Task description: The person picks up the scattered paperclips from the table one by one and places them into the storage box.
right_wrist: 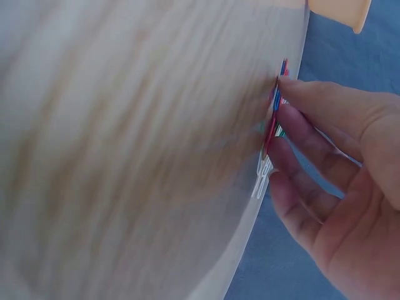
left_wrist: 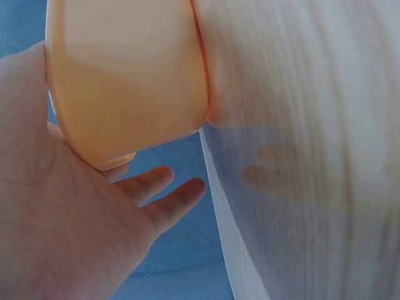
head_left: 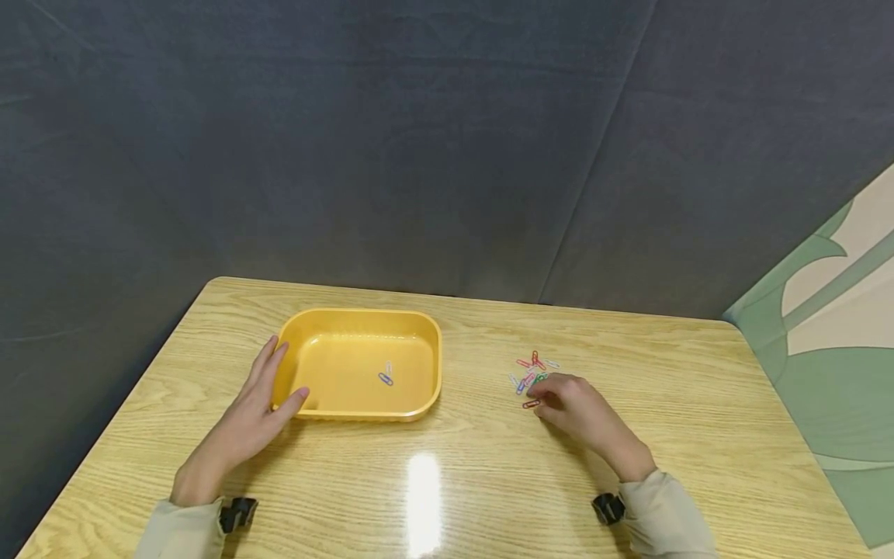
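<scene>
- Near the far left corner of the bench (head_left: 482, 481), the left hand (head_left: 240, 431) reaches in over the left side, its forearm slanting up and inward from a pale sleeve (head_left: 180, 529).
- Across from it, towards the right edge, the right hand (head_left: 583, 411) comes in from the lower right, wrist angled to the left, its tips pointing down at the bench top.
- The left fingers (head_left: 262, 365) lie fairly straight and parted along the outer left wall of the tray (head_left: 335, 361); the thumb, well apart from them, reaches over the rim at the tray's near left corner.
- The right fingers (right_wrist: 289, 153) bend a little, with a small gap between thumb and forefinger, and the tips are down among the clips (head_left: 528, 380); whether they pinch one cannot be told. A dark red clip (head_left: 531, 404) lies right at the thumb's tip.
- The clips form a loose, flat heap on the bench, right of the tray and nearer the far edge: red, pink, blue, green and white wire loops, some overlapping.
- The tray is yellow, shallow and round-cornered, standing flat towards the far left corner of the bench. On its floor, nearer its right wall, a blue clip (head_left: 386, 379) and a white clip (head_left: 389, 367) lie close together.
</scene>
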Demonstrator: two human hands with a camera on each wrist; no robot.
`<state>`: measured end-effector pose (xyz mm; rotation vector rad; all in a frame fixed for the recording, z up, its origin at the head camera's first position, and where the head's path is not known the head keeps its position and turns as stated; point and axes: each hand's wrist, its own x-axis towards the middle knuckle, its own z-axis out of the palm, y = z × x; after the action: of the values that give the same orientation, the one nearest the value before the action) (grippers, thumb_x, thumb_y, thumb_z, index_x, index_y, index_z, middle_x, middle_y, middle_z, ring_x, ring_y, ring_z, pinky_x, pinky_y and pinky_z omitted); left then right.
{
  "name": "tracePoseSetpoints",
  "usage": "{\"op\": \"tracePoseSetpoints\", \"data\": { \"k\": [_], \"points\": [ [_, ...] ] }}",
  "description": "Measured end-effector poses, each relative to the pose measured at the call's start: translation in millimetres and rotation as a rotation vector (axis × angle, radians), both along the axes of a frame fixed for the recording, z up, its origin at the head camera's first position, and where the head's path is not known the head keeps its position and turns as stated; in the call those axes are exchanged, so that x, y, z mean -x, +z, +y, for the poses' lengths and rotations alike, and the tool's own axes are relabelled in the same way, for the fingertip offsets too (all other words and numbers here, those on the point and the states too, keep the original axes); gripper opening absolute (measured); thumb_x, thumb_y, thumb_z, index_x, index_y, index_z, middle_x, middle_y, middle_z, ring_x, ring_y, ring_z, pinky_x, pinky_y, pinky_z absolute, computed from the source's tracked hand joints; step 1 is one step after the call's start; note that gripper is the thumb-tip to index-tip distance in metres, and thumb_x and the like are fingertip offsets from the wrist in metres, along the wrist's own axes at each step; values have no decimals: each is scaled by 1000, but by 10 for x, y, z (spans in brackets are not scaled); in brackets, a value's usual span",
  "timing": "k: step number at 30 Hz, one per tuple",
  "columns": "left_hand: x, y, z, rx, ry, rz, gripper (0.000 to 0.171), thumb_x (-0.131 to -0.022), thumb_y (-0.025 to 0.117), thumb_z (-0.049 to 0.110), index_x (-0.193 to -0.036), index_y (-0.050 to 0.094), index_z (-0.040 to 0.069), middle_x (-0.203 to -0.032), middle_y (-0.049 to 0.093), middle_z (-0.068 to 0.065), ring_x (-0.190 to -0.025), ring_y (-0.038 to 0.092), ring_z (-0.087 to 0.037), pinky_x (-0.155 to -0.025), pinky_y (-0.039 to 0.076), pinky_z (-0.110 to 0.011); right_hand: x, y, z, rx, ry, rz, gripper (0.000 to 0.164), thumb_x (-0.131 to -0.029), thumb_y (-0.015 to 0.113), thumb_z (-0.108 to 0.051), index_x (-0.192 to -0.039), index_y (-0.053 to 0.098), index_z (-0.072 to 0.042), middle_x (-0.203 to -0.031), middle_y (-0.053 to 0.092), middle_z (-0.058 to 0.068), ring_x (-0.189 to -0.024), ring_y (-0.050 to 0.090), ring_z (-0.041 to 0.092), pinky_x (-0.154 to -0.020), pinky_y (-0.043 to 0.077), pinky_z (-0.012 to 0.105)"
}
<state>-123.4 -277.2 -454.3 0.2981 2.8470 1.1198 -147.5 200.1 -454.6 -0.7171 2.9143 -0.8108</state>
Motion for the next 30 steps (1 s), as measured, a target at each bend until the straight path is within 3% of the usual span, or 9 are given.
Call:
{"op": "tracePoseSetpoints", "data": {
  "k": [11,22,30],
  "points": [
    [5,-4,-6,5,1,-9,83,-103,52,40,-159,4,2,-166,-10,-17,-150,7,-50,-107,24,-73,7,-21,-14,-40,45,57,8,-84,76,-5,-87,77,-12,-88,69,-4,-82,64,13,-73,54,27],
    [3,4,-5,0,2,-21,84,-103,51,41,-160,3,4,-166,-12,-16,-150,6,-49,-108,24,-73,3,-14,-21,-28,26,30,10,-85,76,-3,-84,72,-12,-84,66,-5,-79,58,6,-71,52,24],
    [5,-11,-1,7,4,-20,84,-102,51,41,-160,3,3,-167,-11,-15,-150,6,-49,-108,23,-74,-7,-19,-31,-1,-23,15,7,-89,73,-8,-87,70,-14,-85,68,-8,-81,62,5,-72,53,25]
  ]
}}
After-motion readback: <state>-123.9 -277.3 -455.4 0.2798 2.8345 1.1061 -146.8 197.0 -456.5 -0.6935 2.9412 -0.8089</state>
